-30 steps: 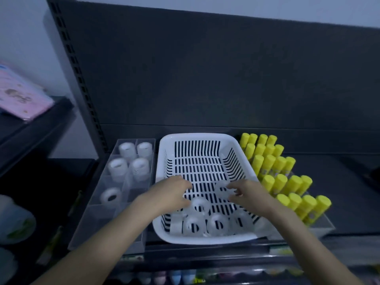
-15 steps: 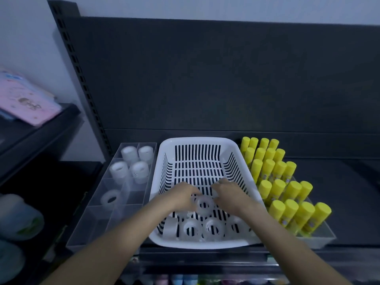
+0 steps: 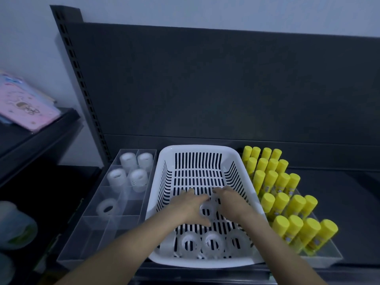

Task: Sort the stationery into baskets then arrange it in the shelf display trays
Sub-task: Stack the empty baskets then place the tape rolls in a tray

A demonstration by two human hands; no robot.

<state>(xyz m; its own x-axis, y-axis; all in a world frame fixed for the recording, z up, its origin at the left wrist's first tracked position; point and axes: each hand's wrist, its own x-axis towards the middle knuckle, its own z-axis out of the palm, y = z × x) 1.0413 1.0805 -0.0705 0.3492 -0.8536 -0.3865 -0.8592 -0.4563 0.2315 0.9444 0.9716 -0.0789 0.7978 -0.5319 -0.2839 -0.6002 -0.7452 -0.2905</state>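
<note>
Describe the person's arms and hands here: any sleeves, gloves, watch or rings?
Nothing worn shows. The left forearm and right forearm are bare down to the frame's lower edge, no sleeve or cuff in view. The left hand and right hand are ungloved; no watch, bracelet or ring shows, though the dim light could hide small details.

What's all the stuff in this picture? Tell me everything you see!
basket: one, white, middle of the shelf.
loose tape rolls: at least five, clear, near end of the basket.
divided tray: one, clear, left of the basket.
sorted tape rolls: five, clear, far compartments of the divided tray.
glue sticks: about twenty, yellow, standing right of the basket.
pink packet: one, side shelf, far left.
left hand: in the basket, beside a roll.
right hand: in the basket, beside the same roll.
</note>
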